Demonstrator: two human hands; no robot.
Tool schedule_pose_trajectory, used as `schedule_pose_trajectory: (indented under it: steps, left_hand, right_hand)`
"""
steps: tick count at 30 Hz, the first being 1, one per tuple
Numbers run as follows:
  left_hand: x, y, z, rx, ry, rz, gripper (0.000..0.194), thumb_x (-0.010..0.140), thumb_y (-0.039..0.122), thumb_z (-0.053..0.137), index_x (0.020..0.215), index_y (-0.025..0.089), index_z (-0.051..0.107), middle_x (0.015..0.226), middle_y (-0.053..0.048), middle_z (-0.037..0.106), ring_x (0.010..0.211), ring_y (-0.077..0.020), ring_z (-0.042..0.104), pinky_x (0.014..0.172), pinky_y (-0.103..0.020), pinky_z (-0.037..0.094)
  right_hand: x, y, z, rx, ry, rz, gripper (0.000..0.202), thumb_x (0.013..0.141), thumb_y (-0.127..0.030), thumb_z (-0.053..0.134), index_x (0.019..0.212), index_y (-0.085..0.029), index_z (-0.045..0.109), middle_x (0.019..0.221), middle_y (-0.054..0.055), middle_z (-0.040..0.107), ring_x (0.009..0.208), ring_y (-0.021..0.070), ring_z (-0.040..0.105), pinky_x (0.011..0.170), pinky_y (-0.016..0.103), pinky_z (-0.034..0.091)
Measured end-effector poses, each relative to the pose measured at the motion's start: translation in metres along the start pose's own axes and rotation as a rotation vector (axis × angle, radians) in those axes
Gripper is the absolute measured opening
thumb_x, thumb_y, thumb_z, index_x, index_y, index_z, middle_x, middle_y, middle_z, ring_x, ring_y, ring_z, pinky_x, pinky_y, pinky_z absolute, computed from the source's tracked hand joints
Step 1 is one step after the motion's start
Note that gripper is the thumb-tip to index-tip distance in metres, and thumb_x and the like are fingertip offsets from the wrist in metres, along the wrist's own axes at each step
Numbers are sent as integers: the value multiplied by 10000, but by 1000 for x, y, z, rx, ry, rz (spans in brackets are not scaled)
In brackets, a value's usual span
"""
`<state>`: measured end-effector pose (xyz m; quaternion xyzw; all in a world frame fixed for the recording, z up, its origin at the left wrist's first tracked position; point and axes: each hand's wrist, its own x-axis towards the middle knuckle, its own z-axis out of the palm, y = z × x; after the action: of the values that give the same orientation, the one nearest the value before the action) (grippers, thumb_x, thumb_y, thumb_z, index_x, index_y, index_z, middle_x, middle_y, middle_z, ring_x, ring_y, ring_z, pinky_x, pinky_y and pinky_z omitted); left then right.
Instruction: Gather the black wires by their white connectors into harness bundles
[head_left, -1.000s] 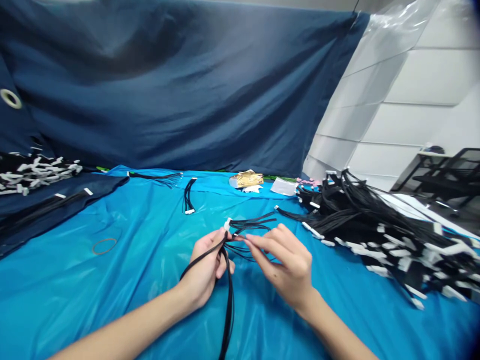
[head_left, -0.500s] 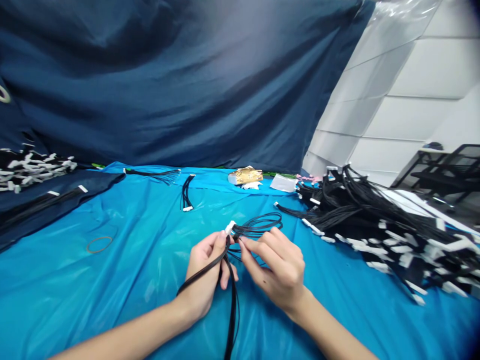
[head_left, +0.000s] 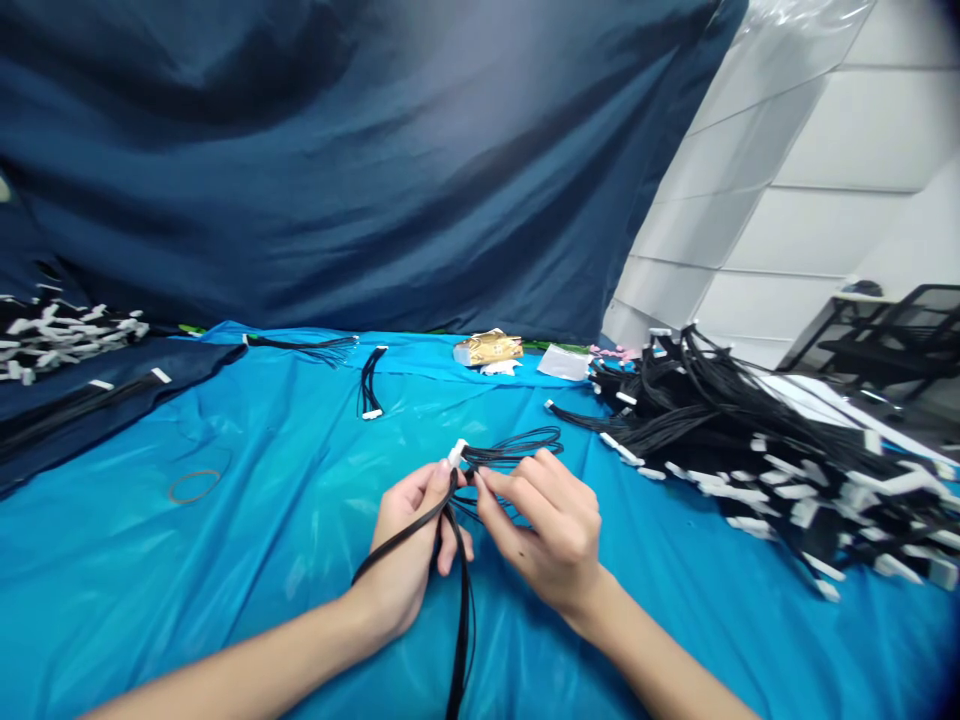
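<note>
A wire harness (head_left: 459, 600) of black wires with a white connector (head_left: 457, 453) is held in the middle of the view. My left hand (head_left: 409, 530) is closed on it, the thumb just below the connector; one strand loops over the wrist and another hangs down toward the front. My right hand (head_left: 551, 525) pinches a dark piece of the same harness close to the left fingertips. Thin black wires (head_left: 517, 445) loop out behind the right fingers. What exactly lies between the right fingertips is partly hidden.
A big heap of black harnesses (head_left: 712, 420) with white connectors lies at right. Another pile (head_left: 67, 335) sits far left. A short harness (head_left: 369, 383), a gold wrapper (head_left: 491, 348) and a rubber band (head_left: 193, 486) rest on the blue sheet (head_left: 247, 600). A dark curtain (head_left: 337, 180) hangs behind.
Both hands keep their hold on the harness and have hardly moved. The whole view has shifted slightly.
</note>
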<state>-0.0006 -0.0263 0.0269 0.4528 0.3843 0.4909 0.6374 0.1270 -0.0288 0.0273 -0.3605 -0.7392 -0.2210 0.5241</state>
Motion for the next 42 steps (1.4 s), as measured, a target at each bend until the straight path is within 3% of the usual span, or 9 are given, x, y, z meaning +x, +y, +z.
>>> schedule_pose_trajectory:
  steps: [4, 9, 15, 18, 22, 24, 27, 30, 42]
  left_hand:
    - [1, 0, 0, -63, -7, -19, 286, 790, 423, 481, 814, 149, 561, 279, 88, 348, 274, -62, 354, 411, -189, 384]
    - [6, 5, -4, -192, -23, -69, 215, 753, 363, 554, 777, 150, 555, 618, 38, 601, 277, 1, 294, 427, -215, 434]
    - [11, 13, -7, -214, -59, -81, 164, 794, 315, 506, 768, 153, 516, 768, -7, 653, 264, 9, 310, 434, -222, 443]
    - [11, 15, -9, -222, -85, -79, 150, 804, 300, 488, 769, 155, 508, 763, -8, 654, 256, 12, 305, 435, -217, 439]
    - [13, 15, -12, -183, -94, -49, 138, 786, 301, 514, 777, 164, 501, 674, 21, 628, 271, -4, 347, 450, -210, 436]
    - [15, 14, -14, -133, -100, -42, 161, 784, 322, 515, 784, 162, 507, 586, 31, 593, 296, -28, 402, 441, -196, 424]
    - [16, 13, -14, -94, -116, -63, 197, 795, 345, 492, 793, 151, 528, 508, 38, 539, 330, -50, 458, 416, -173, 401]
    - [15, 11, -14, -121, -147, -106, 191, 789, 330, 500, 785, 145, 545, 538, 43, 536, 312, -39, 431, 438, -197, 438]
    - [15, 8, -14, -124, -178, -176, 172, 768, 302, 525, 753, 135, 562, 512, 18, 545, 348, -69, 487, 391, -179, 383]
  right_hand:
    - [0, -1, 0, 3, 6, -7, 55, 729, -95, 601, 712, -144, 581, 527, -10, 465, 525, 102, 350, 491, 253, 293]
    - [3, 0, -8, 23, 103, -3, 129, 714, -61, 612, 814, -139, 589, 563, -5, 519, 513, 96, 399, 495, 249, 331]
    - [9, 3, -17, 53, 165, 63, 214, 725, -26, 582, 901, -148, 582, 686, 33, 577, 598, 113, 479, 534, 259, 383]
    - [10, 1, -19, 161, 101, 93, 125, 752, -41, 543, 702, -155, 544, 582, 1, 508, 535, 94, 413, 505, 258, 330]
    - [10, 0, -19, 202, -69, 5, 329, 746, -63, 533, 488, -169, 357, 470, -33, 349, 500, 86, 278, 491, 264, 252]
    - [10, 2, -17, 151, -175, -57, 274, 741, -92, 559, 517, -164, 418, 548, -3, 462, 580, 107, 354, 533, 263, 307]
    - [7, 6, -12, 60, -291, -167, 35, 773, -144, 569, 748, -168, 576, 774, 24, 607, 738, 140, 447, 618, 273, 369]
    - [3, 9, -8, -19, -311, -264, 136, 812, -164, 539, 937, -171, 593, 822, 19, 637, 760, 142, 471, 615, 285, 359]
    - [4, 9, -7, -1, -341, -262, 129, 811, -211, 547, 907, -164, 618, 767, 22, 632, 713, 142, 460, 604, 294, 345]
